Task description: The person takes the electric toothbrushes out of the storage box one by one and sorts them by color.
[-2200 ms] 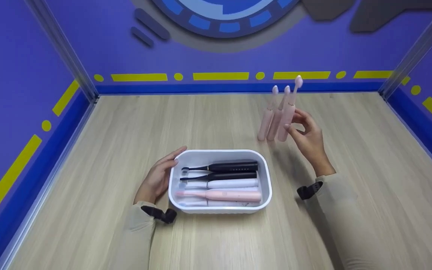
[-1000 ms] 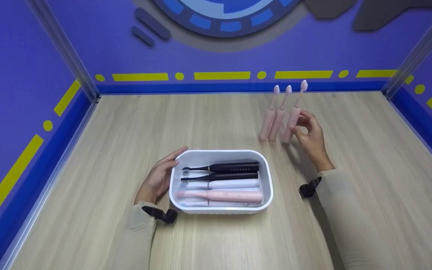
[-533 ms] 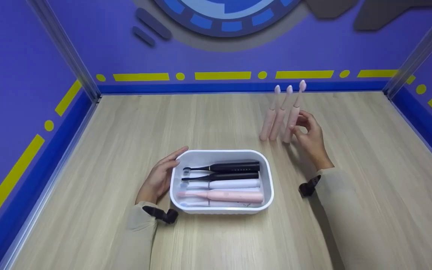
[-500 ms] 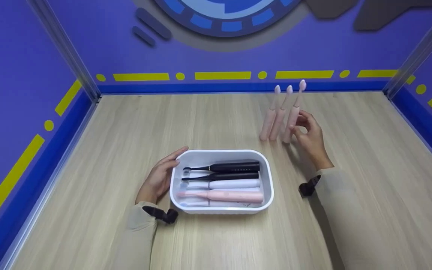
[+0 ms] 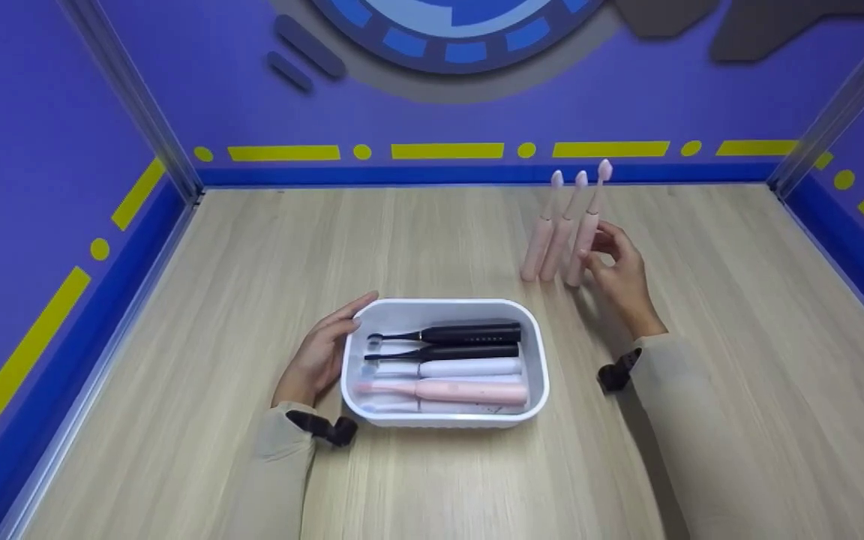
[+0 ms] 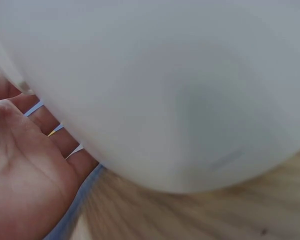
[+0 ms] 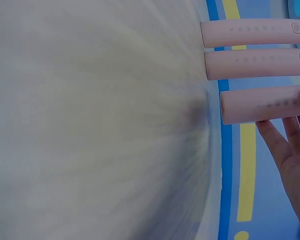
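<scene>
Upper right, my right hand (image 5: 622, 276) pinches a brush (image 5: 584, 238) (likely light, stiff, slick), best held mid-handle; my left hand (image 5: 317, 356) grips the tub (image 5: 447, 421).

Right hand (image 5: 623, 277) pinching — left hand (image 5: 315, 355) extended

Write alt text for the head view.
A person's right hand holds a pink electric toothbrush upright beside two similar ones standing on a wood-grain table. The left hand touches the left end of a white bin of black, white and pink brushes.
</scene>
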Motion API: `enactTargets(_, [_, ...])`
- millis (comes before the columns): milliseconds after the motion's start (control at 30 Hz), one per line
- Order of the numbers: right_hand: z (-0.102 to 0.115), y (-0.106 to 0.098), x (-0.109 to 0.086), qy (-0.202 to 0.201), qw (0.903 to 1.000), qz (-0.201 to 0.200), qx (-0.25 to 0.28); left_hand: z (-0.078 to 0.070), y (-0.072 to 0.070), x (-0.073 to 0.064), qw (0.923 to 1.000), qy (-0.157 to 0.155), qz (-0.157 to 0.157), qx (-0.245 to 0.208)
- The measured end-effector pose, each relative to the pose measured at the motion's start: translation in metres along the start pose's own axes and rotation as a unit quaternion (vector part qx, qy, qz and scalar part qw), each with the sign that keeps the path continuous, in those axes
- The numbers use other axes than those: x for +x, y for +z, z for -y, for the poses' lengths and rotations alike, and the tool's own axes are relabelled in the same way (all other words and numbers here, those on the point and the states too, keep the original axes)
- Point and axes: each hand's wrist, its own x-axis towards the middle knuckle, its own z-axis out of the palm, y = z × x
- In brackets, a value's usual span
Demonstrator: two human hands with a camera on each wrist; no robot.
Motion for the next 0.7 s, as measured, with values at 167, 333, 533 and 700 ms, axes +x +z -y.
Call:
enactTargets(167, [-0.008, 0.003, 0.004, -0.007, 0.9999, -0.006, 0.005, 0.0, -0.001, 0.0, 1.0, -0.002, 0.008, 0.002])
enactTargets(333, [-0.007, 0.005, 0.005, -0.001, 1.0, -0.006, 0.003, 0.0, -0.001, 0.0, 0.9999, 0.0, 0.011, 0.0])
enactTargets(533, [0.009, 0.005, 0.002, 0.0, 0.9998, -0.003, 0.02, 0.001, -0.003, 0.0, 0.9999, 0.003, 0.013, 0.001])
enactTargets(700, [0.025, 0.004, -0.001, -0.007, 0.9997, -0.002, 0.022, 0.001, -0.002, 0.0, 0.9999, 0.005, 0.012, 0.003])
